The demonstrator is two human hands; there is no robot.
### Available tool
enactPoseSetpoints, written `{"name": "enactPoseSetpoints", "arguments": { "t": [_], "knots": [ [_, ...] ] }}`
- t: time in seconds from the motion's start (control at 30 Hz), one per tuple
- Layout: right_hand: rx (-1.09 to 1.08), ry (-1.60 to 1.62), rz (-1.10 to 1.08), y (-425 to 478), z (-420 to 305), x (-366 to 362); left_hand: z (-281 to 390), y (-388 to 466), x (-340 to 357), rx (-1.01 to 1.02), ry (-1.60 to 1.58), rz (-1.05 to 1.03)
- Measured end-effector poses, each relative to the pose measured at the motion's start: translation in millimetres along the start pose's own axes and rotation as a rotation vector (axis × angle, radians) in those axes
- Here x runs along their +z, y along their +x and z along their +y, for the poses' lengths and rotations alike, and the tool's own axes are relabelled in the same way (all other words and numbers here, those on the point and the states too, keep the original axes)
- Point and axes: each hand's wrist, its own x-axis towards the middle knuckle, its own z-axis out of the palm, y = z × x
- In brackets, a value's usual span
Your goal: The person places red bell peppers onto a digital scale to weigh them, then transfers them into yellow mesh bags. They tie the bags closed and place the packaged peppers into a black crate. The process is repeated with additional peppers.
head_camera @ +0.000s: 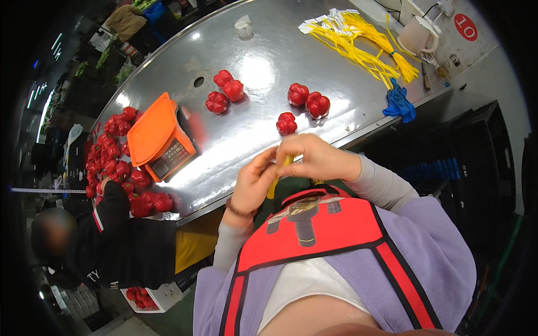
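My left hand (255, 178) and my right hand (313, 157) meet at the table's near edge, their fingers closed on a short yellow strip (272, 189). What kind of strip it is cannot be told. Just beyond my fingers lies a red bell pepper (286, 124), with two more red peppers (317, 105) behind it. Farther left three red peppers (217, 102) sit close together. A bundle of yellow tapes with white tags (353, 42) lies at the far right of the steel table (269, 63).
An orange scale (153, 130) stands at left, beside a heap of red peppers (111, 155). A person in black (126, 248) reaches into the heap. Blue gloves (399, 103), a knife (426, 77) and a kettle (418, 35) lie or stand at right. A white roll (243, 27) stands at the back.
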Motion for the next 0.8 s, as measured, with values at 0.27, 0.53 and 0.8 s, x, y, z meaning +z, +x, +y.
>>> {"name": "enactPoseSetpoints", "arguments": {
  "t": [0.27,0.53,0.8],
  "knots": [
    [0.200,0.820,0.502,-0.3,5.9,-11.9,18.2,11.1,-1.3,0.074,-0.129,0.159],
    [0.155,0.982,0.657,4.2,13.1,4.0,10.4,0.2,5.0,-0.022,0.026,-0.068],
    [0.160,0.726,0.428,10.2,3.1,14.5,23.7,14.2,10.6,0.249,-0.173,0.072]
  ]
}}
